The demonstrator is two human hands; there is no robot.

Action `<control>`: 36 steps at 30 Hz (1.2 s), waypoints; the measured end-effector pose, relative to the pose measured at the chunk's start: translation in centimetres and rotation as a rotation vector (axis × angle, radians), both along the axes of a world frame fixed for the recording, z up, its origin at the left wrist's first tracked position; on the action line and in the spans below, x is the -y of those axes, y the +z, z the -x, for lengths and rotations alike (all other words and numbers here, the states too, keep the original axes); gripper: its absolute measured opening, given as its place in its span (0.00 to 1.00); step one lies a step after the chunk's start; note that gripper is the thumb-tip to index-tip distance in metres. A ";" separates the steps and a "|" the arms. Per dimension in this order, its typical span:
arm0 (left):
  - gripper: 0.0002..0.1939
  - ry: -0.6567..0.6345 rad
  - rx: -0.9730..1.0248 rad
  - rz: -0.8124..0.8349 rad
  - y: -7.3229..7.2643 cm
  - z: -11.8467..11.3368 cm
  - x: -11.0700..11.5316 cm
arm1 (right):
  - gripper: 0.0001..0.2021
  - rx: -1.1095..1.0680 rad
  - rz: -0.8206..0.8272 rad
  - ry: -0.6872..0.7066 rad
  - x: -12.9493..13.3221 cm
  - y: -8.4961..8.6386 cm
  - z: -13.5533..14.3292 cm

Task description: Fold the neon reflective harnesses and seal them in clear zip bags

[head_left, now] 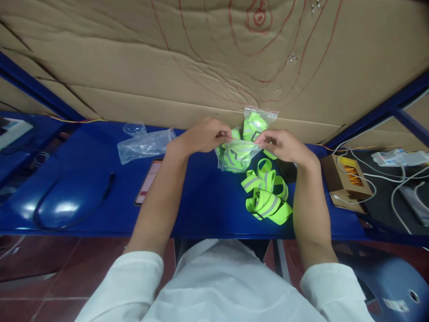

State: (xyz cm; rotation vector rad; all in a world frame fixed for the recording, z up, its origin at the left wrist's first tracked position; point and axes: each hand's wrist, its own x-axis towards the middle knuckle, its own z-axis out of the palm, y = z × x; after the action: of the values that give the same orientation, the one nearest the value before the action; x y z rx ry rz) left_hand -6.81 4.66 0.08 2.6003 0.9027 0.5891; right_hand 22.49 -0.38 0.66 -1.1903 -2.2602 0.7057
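Between my hands is a clear zip bag (234, 157) with neon-yellow reflective straps inside. My left hand (214, 133) pinches its top edge at the left. At the right end of the same edge, my right hand (275, 142) has thumb and fingers closed on it. Behind them, a second filled zip bag (254, 124) leans against the cardboard. Loose neon-yellow reflective straps (268, 192), with grey stripes and dark buckles, lie in coils on the table below my right hand. Whether the held bag's mouth is sealed cannot be made out.
An empty-looking clear bag (144, 145) and a clear round plastic piece (134, 129) lie left on the blue table (208, 201). A phone (149, 181) is beside my left forearm. A black cable (73, 223) curves farther left. An open cardboard box (348, 179) and white cables stand right.
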 end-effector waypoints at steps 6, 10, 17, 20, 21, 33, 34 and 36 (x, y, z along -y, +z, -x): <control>0.15 -0.012 0.017 0.016 0.0 -0.2 0.2 | 0.12 0.015 -0.013 0.004 -0.4 -0.3 0.6; 0.14 0.004 0.042 -0.040 0.0 -0.8 0.5 | 0.09 0.009 -0.117 -0.036 -0.5 -0.6 1.3; 0.10 0.081 0.053 -0.050 -0.1 -1.0 0.4 | 0.08 0.054 -0.147 -0.013 -0.1 -0.5 2.0; 0.11 0.023 0.039 -0.045 0.0 -1.1 0.5 | 0.09 0.060 -0.155 0.000 -0.2 -0.7 2.4; 0.12 0.010 0.045 -0.040 0.0 -1.1 0.5 | 0.09 0.059 -0.150 -0.009 -0.2 -0.8 2.4; 0.09 -0.001 0.068 -0.124 -0.8 -1.7 0.6 | 0.05 0.056 -0.162 -0.037 0.0 -0.8 3.1; 0.09 0.012 0.067 -0.132 -0.8 -1.8 0.7 | 0.05 0.062 -0.163 -0.036 0.0 -0.8 3.0; 0.08 0.027 0.075 -0.127 -0.8 -2.1 0.9 | 0.06 0.068 -0.168 -0.034 0.0 -0.8 3.0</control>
State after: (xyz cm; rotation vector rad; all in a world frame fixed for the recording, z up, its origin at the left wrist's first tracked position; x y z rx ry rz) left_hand -4.72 3.71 -0.75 2.6611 0.9054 0.7690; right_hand 19.48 -0.33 -0.18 -1.1847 -2.2976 0.4590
